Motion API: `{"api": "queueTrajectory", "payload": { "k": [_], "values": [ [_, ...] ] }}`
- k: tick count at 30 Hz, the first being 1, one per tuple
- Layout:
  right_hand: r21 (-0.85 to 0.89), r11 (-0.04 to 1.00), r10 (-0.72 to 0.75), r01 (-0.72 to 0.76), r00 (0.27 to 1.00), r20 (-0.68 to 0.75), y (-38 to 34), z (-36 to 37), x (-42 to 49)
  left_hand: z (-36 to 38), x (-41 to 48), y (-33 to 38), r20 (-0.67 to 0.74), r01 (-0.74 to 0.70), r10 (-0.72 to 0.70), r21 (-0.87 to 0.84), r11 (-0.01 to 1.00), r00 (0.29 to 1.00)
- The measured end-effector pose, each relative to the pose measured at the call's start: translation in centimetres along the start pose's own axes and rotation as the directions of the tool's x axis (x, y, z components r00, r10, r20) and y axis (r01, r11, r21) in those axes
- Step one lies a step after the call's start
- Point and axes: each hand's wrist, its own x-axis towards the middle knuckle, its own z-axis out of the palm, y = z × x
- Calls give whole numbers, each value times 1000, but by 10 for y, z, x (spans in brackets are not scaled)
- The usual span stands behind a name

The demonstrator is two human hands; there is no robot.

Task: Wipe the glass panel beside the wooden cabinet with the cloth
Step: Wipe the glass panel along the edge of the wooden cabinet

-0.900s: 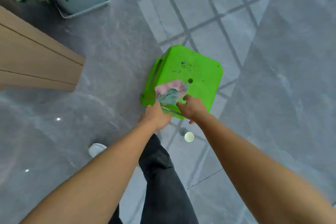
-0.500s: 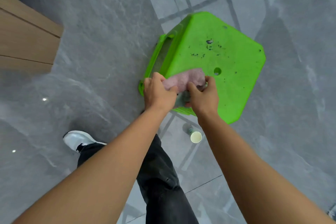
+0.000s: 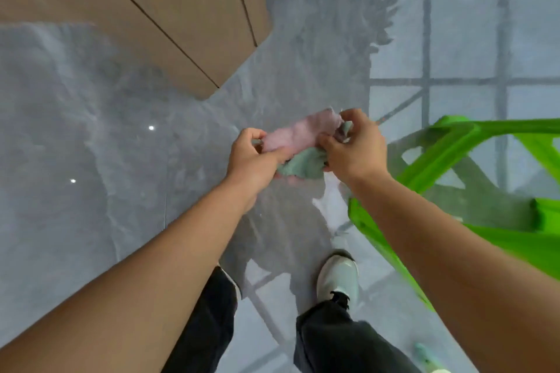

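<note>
A pink and pale green cloth is bunched up in mid-air between both hands, above the grey floor. My left hand grips its left end and my right hand pinches its right end. The wooden cabinet fills the upper left, its lower corner close to the hands. The glass panel itself is out of view; only a window grid reflected on the glossy floor shows at the upper right.
A bright green plastic stool stands just right of my right arm. My white shoe and dark trouser legs are below the hands. A small pale green object lies at the bottom right. A plant's shadowy reflection lies beyond the cabinet.
Both hands lifted the cloth off the green stool and carried it left toward the cabinet. The view swung, so the stool now lies to the right and the cabinet looms larger.
</note>
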Motion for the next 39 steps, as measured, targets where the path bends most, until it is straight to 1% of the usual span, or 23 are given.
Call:
{"api": "queueTrajectory", "payload": {
  "k": [3,6,7,8,10,12,13,15,18,19,22,24,26,27,28,30,31,32,33,34,35,37,39],
  "values": [
    [-51,992,-107,113,987,120,9,80,71,-24,96,-25,-135,-88,92,37,995,986],
    [-185,905,-345,384,915,211,24,149,132,-45,190,-58,-282,-146,133,-26,989,950],
    [-254,844,-414,473,874,252,29,168,148,-53,213,-70,-338,-140,160,84,987,928],
    [-346,753,-482,560,827,289,33,184,161,-61,230,-87,-401,-93,212,296,951,891],
    [-514,475,-601,715,690,404,43,214,176,-78,242,-129,-491,55,350,636,770,798],
    [-535,272,-592,800,578,562,52,241,176,-86,236,-168,-480,111,428,754,648,766],
    [-521,242,-563,819,556,611,56,253,174,-88,233,-184,-460,118,460,792,598,759],
    [-503,262,-543,823,557,629,60,266,173,-92,233,-202,-424,112,505,837,535,752],
    [-508,225,-515,831,545,662,55,258,195,-93,234,-202,-416,113,532,853,510,737],
    [-539,258,-490,802,589,643,50,248,211,-93,233,-201,-413,114,535,856,504,737],
    [-675,484,-374,557,829,416,35,212,264,-93,233,-207,-413,111,548,859,500,727],
    [-731,524,-306,437,898,317,28,202,277,-93,237,-209,-414,98,570,859,502,710],
    [-736,531,-289,420,906,309,24,220,257,-94,237,-208,-420,103,569,857,505,707],
    [-706,522,-297,478,878,374,25,236,234,-95,236,-207,-416,102,561,857,506,716],
    [-653,482,-331,584,811,482,29,256,206,-94,235,-207,-407,91,558,857,507,724],
    [-495,335,-393,802,596,700,43,296,148,-95,234,-208,-397,81,562,861,502,726],
    [-421,286,-393,861,507,767,47,306,131,-96,234,-208,-392,79,562,863,500,728],
    [-382,251,-391,889,454,800,47,310,127,-97,234,-209,-389,70,565,861,503,728],
    [-374,225,-394,900,435,809,44,308,136,-97,233,-209,-388,55,569,857,513,725],
    [-405,225,-398,886,463,792,41,299,154,-97,233,-209,-390,49,574,854,518,720],
    [-473,269,-383,839,544,746,37,282,177,-97,233,-208,-398,58,573,852,520,717],
    [-636,420,-321,647,762,563,30,238,229,-97,232,-206,-399,60,565,850,524,722],
    [-770,403,-218,495,869,445,23,200,268,-99,232,-206,-369,37,566,858,512,737]
  ]
}}
